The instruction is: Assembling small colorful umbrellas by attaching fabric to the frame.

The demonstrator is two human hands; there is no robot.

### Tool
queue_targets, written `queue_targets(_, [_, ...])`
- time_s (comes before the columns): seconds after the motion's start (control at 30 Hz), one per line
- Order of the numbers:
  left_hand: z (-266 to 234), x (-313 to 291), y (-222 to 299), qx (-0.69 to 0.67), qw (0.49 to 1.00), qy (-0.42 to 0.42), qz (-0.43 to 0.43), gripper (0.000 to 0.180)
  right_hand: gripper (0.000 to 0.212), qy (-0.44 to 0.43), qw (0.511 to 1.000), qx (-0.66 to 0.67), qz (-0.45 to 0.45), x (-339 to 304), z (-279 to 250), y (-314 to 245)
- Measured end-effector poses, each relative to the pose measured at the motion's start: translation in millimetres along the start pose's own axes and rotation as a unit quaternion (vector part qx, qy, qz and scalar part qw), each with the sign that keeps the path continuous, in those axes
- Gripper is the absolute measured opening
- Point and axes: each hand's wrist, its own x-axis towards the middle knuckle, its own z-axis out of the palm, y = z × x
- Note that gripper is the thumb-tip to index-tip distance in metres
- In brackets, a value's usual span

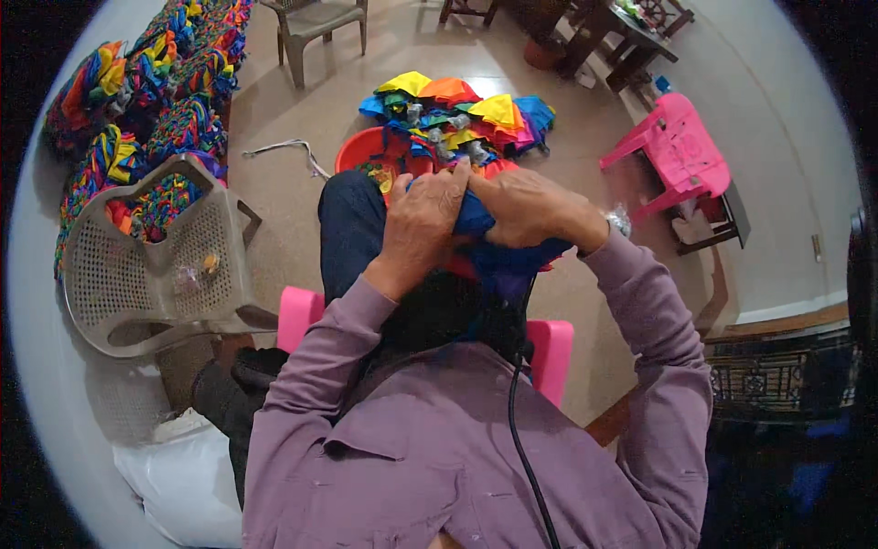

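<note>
In front of my lap my left hand [425, 210] and my right hand [530, 203] come together, fingers closed. Between and under them bunches a dark blue cloth [474, 218], part of a multicoloured fabric piece that hangs toward my lap. The small spot where the fingertips meet is hidden by the fingers. Just beyond them lies a heap of rainbow fabric [498, 112] in yellow, orange, blue and green panels, with several small silvery pieces among it. Beside my left hand a red basin [359, 146] holds small green and yellow bits, partly covered by the heap.
A grey plastic chair [197, 274] stands at the left, near piled rainbow fabric bundles [187, 128]. A whitish cord [291, 145] lies on the floor. At the right is a pink stool [677, 151]. A black cable [517, 430] runs down my front.
</note>
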Motion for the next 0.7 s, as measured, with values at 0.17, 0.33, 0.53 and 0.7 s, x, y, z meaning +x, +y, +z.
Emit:
queue_targets(0.17, [13, -10, -8, 0.012, 0.998, -0.047, -0.031, 0.068, 0.054, -0.023, 0.999, 0.028, -0.003, 3, -1, -12])
queue_targets(0.33, [17, -18, -10, -0.050, 0.994, -0.079, -0.058, 0.049, 0.068, -0.026, 0.997, -0.074, -0.006, 6, 16, -12])
queue_targets(0.53, [10, -15, -10, -0.135, 0.967, -0.152, -0.156, 0.046, 0.042, 0.296, 0.901, -0.291, -0.123, -5, 38, -10])
queue_targets(0.7, [5, -14, -9, -0.133, 0.956, -0.214, -0.151, 0.050, 0.022, 0.252, 0.915, -0.299, -0.093, -9, 48, -4])
